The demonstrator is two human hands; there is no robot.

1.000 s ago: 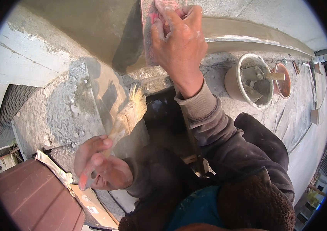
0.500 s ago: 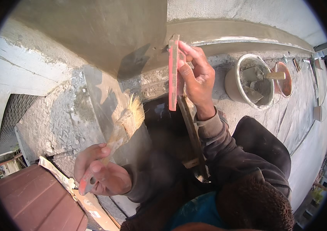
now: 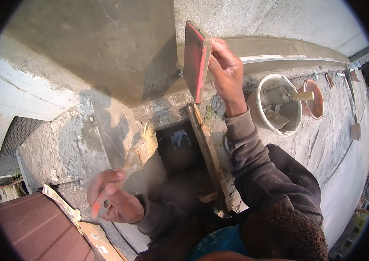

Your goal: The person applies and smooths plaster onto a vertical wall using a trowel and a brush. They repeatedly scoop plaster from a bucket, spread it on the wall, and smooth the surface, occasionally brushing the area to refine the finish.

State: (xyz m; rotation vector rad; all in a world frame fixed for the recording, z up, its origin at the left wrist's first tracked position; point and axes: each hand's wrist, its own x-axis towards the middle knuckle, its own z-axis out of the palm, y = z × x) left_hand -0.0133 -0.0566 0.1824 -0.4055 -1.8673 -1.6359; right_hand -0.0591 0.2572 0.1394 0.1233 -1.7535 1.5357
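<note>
Two tools, two hands. Holds the bristle brush (image 3: pixel 136 155) by its handle in the left hand (image 3: pixel 117 198), just beside the dark hole (image 3: pixel 179 153). Holds the red plastering float (image 3: pixel 194 61) by its back in the right hand (image 3: pixel 229 73), near the smooth grey wall (image 3: pixel 102 52). Seems light but stiff; best gripped from the back. Likely soft at the brush's tip.

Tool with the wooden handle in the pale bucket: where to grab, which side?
Probably the free end of the wooden handle, from above, closing across its length. It juts over the rim of the pale bucket toward the picture's right, leaving that end exposed. A low approach from the right looks worse: the reddish bucket is there.
</note>
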